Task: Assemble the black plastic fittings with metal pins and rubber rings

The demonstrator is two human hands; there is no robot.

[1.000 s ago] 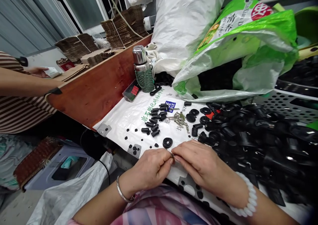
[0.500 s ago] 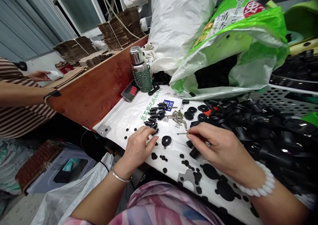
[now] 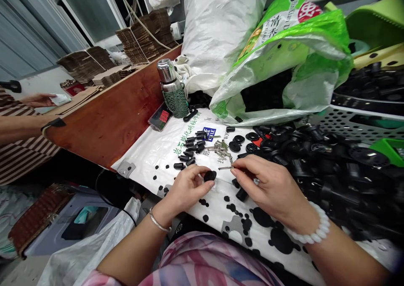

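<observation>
My left hand (image 3: 188,187) pinches a round black plastic disc (image 3: 210,176) between thumb and fingers, tilted just above the white sheet (image 3: 148,151). In my right hand (image 3: 268,185), a thin metal strip (image 3: 224,168) is held between thumb and forefinger, its free end pointing left toward the disc. The two parts are apart. Beyond them lies a small heap of similar metal strips (image 3: 221,149). Several short black cylinders (image 3: 189,146) are grouped on the sheet to its left, and a few black discs (image 3: 235,146) sit to its right.
A big pile of black plastic parts (image 3: 315,168) covers the right side. Behind stand an open green bag (image 3: 328,38), a white sack (image 3: 217,33), a steel flask (image 3: 172,88) and a phone (image 3: 160,117). Past the wooden board (image 3: 104,113), a person in striped sleeves holds something white.
My left hand has moved right from the black cylinders and picked up the black disc from the sheet. A black cylinder now lies where that hand was. My right hand still holds the metal strip.
</observation>
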